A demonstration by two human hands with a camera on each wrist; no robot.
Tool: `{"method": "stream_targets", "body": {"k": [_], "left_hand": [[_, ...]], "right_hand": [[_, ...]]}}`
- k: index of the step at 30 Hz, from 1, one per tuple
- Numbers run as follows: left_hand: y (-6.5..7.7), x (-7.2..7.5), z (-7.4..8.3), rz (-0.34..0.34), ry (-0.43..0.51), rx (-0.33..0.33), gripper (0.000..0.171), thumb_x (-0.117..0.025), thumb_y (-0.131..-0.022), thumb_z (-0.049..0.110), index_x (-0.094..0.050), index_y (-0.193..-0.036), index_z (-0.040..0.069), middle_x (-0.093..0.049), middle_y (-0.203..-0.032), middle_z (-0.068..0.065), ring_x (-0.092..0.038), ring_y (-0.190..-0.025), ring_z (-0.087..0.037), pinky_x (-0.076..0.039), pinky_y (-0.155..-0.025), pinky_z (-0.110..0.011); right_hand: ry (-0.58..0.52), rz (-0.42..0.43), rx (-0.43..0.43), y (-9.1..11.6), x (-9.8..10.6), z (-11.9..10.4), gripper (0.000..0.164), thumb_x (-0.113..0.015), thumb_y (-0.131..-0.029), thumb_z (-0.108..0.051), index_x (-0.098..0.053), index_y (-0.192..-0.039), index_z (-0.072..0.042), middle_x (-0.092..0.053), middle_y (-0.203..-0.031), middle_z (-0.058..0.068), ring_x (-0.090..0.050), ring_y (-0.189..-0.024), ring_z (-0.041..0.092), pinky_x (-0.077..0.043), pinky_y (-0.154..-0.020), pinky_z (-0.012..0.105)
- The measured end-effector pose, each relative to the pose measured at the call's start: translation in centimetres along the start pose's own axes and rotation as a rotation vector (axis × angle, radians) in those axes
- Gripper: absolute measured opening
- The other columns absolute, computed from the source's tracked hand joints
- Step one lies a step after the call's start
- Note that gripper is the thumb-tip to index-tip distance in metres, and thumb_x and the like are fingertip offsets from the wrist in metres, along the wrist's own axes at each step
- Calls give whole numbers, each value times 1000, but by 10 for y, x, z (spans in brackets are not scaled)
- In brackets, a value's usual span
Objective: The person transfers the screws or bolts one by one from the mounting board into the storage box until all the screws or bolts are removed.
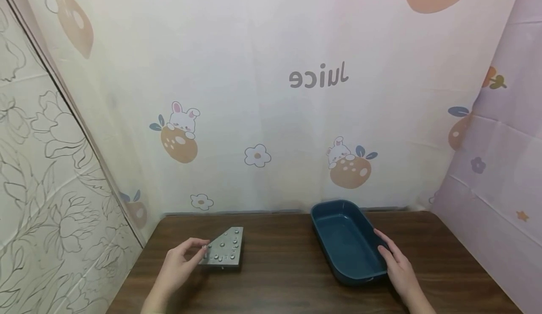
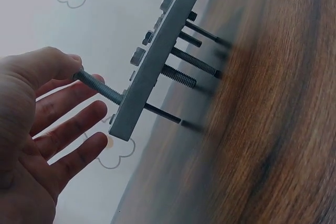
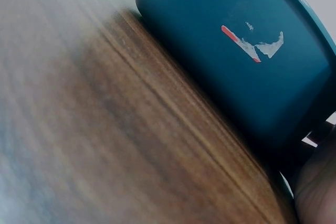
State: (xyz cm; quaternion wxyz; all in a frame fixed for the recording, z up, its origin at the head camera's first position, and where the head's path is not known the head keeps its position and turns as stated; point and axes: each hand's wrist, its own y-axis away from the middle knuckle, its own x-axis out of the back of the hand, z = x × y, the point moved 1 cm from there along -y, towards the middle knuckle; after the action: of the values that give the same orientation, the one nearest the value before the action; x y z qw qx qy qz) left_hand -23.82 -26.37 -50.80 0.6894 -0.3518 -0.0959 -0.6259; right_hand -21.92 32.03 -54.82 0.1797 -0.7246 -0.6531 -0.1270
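the left hand (image 1: 179,262) pinches the end of a bolt (image 2: 100,86) between thumb and fingertip, its other fingers loosely spread. the right hand (image 1: 399,266) grasps the right rim of a blue tray (image 1: 349,243). the bolt juts from the top of a metal plate (image 1: 227,252) at the left of the wooden counter (image 1: 275,281), more screws poking out below; the tray is at the right. beyond hangs a printed cloth (image 1: 254,93).

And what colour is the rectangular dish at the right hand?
The rectangular dish is dark teal-blue; the head view shows it best.
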Motion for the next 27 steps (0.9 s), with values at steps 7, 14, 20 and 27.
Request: {"method": "stream_targets", "body": {"k": [7,14,20,27], "left_hand": [[-2,-3,4,-6,6,-20,19,-77,-89,9,-75,-105,18,-75,-105,4,-68,-90,-7,-58,-72,-27],[-3,-2,6,-12,7,-85,17,-76,-90,9,-75,-106,14,-76,-106,1,-69,-94,-8,-58,-71,-25],[2,0,12,-44,49,-115,18,-74,-92,9,-74,-109,14,-75,-110,-1,-70,-90,-7,-58,-72,-25],[-2,-3,19,-28,40,-109,18,-74,-92,10,-73,-107,21,-75,-107,2,-70,-88,-6,-58,-74,-25]], "right_hand": [[5,9,8,1,2,0,57,-35,-109,-47,-27,-160,-25,-22,-166,14,-19,-147,44,-25,-105,71],[-12,16,8,0,1,1,57,-36,-108,-48,-28,-160,-26,-22,-166,13,-18,-147,43,-23,-106,72],[-27,-8,4,4,-1,1,59,-35,-108,-49,-26,-161,-24,-19,-166,15,-16,-147,45,-23,-106,73],[-34,10,31,5,-4,1,57,-35,-109,-48,-29,-160,-23,-22,-165,12,-18,-147,42,-25,-106,72]]}}
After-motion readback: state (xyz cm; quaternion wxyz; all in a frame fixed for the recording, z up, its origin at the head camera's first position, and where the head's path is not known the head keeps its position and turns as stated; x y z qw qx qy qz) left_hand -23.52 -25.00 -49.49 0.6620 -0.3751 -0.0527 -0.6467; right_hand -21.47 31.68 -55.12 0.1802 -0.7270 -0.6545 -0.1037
